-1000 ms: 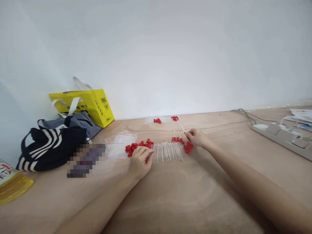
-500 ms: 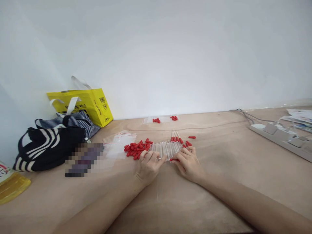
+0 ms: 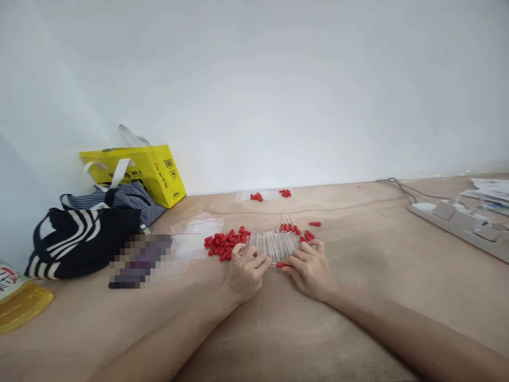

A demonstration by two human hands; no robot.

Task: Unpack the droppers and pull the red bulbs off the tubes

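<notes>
Just in front of a row of clear dropper tubes (image 3: 274, 244), my two hands meet. My left hand (image 3: 248, 270) is closed on a dropper tube, most of it hidden by the fingers. My right hand (image 3: 312, 270) pinches a red rubber bulb (image 3: 280, 265), which lines up with the tube's end. A pile of red bulbs (image 3: 222, 244) lies left of the row, and a few loose bulbs (image 3: 308, 235) are by my right fingers. Several droppers with bulbs fitted (image 3: 290, 227) lie behind the row. One more red bulb (image 3: 315, 224) lies apart to the right.
Clear bags (image 3: 194, 239) lie flat on the left. At the wall, another bag (image 3: 272, 196) shows red bulbs. A black bag (image 3: 91, 239), a yellow bag (image 3: 159, 175) and a bottle of yellow liquid (image 3: 27, 302) stand left. The power strip (image 3: 461, 223) is at right.
My right hand has left a bulb-fitted dropper behind the row and come forward with a red bulb. My left hand has moved from the bulb pile to the row's front, now with a tube.
</notes>
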